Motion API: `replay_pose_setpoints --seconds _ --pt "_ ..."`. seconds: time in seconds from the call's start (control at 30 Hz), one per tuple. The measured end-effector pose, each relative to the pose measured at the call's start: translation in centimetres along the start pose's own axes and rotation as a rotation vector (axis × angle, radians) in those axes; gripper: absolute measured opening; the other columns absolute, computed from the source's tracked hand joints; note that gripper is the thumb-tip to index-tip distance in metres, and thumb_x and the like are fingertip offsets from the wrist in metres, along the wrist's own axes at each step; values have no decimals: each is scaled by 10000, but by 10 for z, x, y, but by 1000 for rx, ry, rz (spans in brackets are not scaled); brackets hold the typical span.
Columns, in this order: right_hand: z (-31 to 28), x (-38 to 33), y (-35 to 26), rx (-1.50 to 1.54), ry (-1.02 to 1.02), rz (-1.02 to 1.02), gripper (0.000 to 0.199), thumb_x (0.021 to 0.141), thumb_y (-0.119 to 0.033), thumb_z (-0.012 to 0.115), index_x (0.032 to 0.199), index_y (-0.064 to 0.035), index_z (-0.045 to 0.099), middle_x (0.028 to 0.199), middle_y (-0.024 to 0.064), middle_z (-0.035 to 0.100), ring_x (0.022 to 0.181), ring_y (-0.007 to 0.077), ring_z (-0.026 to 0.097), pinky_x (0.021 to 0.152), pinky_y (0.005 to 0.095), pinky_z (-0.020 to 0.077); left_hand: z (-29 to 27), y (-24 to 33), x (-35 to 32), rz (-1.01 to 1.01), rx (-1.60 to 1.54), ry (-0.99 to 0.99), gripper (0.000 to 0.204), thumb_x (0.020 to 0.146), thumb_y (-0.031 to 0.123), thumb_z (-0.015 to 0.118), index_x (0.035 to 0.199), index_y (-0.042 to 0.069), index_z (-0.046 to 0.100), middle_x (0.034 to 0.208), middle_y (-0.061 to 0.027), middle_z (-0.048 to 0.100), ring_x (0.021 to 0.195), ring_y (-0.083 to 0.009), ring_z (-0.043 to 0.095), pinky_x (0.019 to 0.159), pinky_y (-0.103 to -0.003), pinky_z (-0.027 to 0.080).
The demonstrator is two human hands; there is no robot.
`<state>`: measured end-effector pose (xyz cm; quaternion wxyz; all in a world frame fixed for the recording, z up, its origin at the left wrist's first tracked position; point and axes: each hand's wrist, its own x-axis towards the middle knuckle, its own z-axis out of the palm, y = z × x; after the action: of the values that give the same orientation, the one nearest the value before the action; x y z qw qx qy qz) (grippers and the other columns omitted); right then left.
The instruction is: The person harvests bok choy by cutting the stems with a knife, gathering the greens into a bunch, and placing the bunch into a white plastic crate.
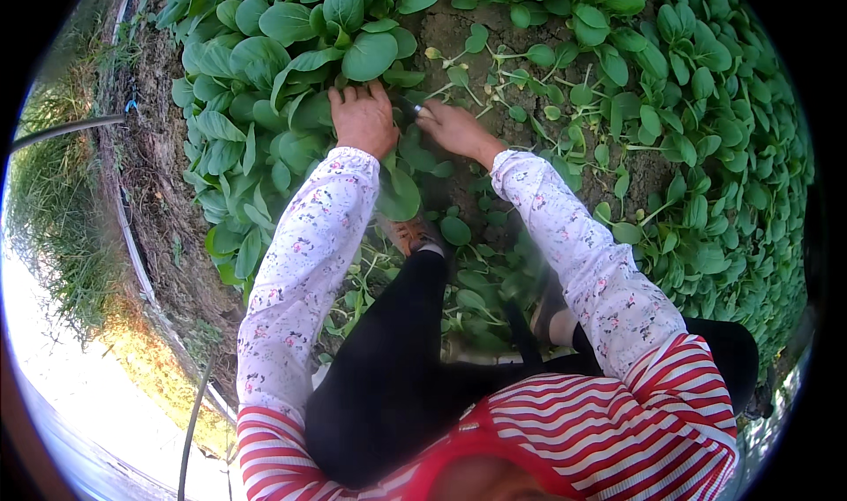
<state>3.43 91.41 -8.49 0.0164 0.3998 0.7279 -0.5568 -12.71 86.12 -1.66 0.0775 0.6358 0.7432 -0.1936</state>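
Note:
My left hand [363,120] is among the broad leaves at the right side of a dense stand of leafy greens [256,60]. Its fingers curl over a leafy green plant [311,117], their grip partly covered by foliage. Just to the right, my right hand [454,130] is closed around a small knife [419,109]. A pale, shiny bit of it sticks out past the fingers toward the left hand; the blade is mostly lost among dark leaves.
Bare brown soil [459,29] with scattered cut leaves and stems [578,130] lies ahead and right. More greens [706,192] fill the right side. My shoe [410,235] stands between the plants. Along the left run a pale hose-like line [141,267] and a dark curved rod [66,130].

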Motion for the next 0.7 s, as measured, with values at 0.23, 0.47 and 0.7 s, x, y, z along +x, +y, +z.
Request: replay_pose_setpoints --seconds 0.23,0.47,0.7 --pt "12 3 -17 -101 -23 46 357 929 -309 527 1123 -9 533 988 285 644 954 481 599 826 543 461 30 -41 -24 -19 -102 -38 817 723 406 753 1350 -15 443 1192 -112 557 1143 -266 512 983 -400 423" --pt "12 8 -24 -261 -37 30 334 922 -265 515 1123 1 539 977 262 660 928 448 627 824 523 483 29 -46 -21 -19 -185 -90 722 748 380 747 1297 -4 479 1197 -120 555 1168 -277 504 959 -387 456" --pt "6 -25 -2 -110 -13 30 307 912 -275 544 1101 -32 549 883 256 656 854 461 615 761 542 468 20 -46 -48 133 -224 210 578 658 271 793 1144 54 570 1008 -71 577 1014 -251 558 958 -432 428"
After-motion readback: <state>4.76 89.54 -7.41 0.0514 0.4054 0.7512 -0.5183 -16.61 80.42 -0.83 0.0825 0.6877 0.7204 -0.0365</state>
